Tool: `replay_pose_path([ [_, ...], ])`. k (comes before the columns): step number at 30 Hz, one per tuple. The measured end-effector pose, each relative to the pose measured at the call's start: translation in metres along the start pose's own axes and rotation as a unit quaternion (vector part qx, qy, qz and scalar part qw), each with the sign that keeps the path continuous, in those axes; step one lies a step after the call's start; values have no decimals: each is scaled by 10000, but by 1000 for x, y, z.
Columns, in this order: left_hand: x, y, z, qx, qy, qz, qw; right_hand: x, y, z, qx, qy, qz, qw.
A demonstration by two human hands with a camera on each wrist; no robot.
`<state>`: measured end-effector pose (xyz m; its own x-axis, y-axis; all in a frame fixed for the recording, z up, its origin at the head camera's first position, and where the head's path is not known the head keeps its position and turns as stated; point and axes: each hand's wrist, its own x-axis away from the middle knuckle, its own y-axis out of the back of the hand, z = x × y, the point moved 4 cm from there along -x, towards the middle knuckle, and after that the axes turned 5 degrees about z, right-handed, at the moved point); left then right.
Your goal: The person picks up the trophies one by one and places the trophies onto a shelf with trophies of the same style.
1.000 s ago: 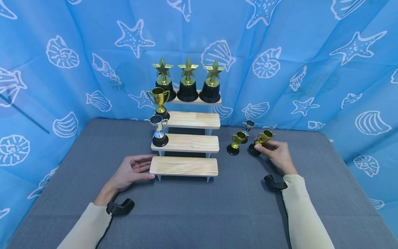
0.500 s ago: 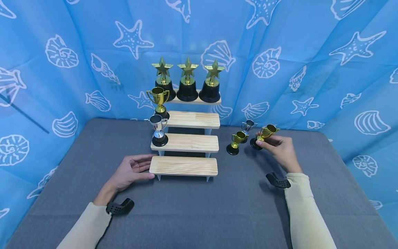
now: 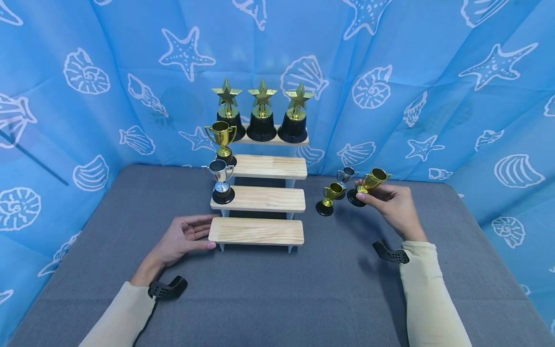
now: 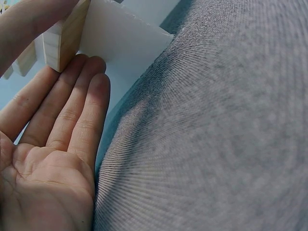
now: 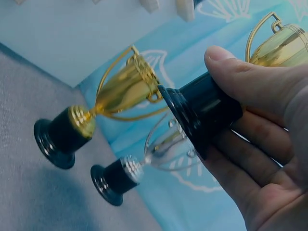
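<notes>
No readable writing. Right hand [image 3: 392,205] pinches tilted gold cup trophy [image 3: 367,185]; left hand [image 3: 182,238] fingers straight against bottom wooden step [image 3: 257,231].

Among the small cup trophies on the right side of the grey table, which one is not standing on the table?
The small gold cup trophy gripped by the right hand: it is lifted and tilted. The other gold cup and the silver cup stand upright on the table.

The right hand [image 3: 392,205] has lifted the gold cup [image 3: 368,185] off the table [image 3: 277,289].
</notes>
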<state>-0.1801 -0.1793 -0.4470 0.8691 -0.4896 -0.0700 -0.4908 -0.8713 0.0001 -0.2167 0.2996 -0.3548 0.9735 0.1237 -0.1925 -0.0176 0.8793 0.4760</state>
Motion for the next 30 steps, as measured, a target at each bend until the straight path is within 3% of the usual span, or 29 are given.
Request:
replay_pose_path([
  [30,0,0,-1,107,-111,105,9998,-1,-23,34,-425,465,384,9973],
])
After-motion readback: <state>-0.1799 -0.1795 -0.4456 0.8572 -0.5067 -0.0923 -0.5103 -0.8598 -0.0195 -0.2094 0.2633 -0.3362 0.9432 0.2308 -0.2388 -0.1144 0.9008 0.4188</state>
